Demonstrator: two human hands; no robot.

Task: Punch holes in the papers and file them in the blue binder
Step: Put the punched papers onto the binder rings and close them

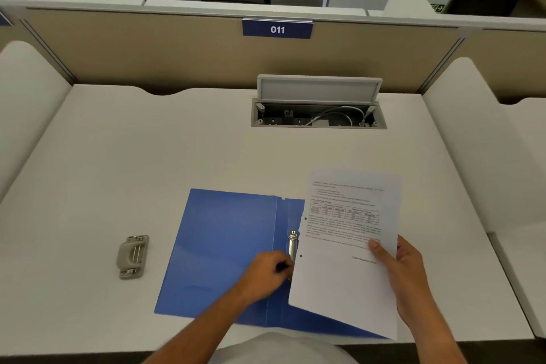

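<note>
The blue binder (224, 248) lies open on the white desk, its metal ring clip (292, 247) running along the spine. My left hand (267, 270) rests on the binder with its fingers closed at the lower end of the clip; a dark bit shows under the fingertips. My right hand (396, 263) holds the printed papers (345, 248) by their right edge, lifted and tilted over the binder's right half. Two punched holes show along the papers' left edge. A beige hole punch (132, 255) sits on the desk to the left of the binder.
The white desk (147, 156) is bounded by a beige partition with a blue "011" sign (277, 29). An open cable box (318, 112) with sockets and white cables is set into the desk behind the binder. White side dividers (26, 103) stand left and right.
</note>
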